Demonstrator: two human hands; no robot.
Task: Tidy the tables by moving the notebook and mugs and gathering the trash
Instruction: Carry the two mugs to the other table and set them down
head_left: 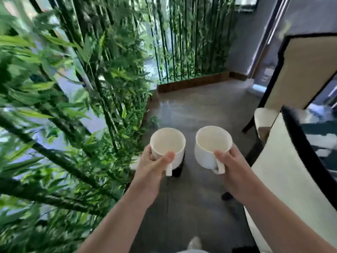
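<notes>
I hold two white mugs out in front of me above a grey floor. My left hand (152, 167) grips the left mug (167, 143) around its wall, thumb on the rim by the handle. My right hand (235, 170) grips the right mug (211, 141) the same way, its handle pointing toward me. Both mugs are upright and look empty. No notebook, trash or table top is in view.
Tall bamboo plants (73, 106) crowd the whole left side and stand in a wooden planter (193, 82) ahead. Cream chairs with black frames (291, 73) (284, 179) line the right. A narrow strip of grey floor (200, 110) runs between them.
</notes>
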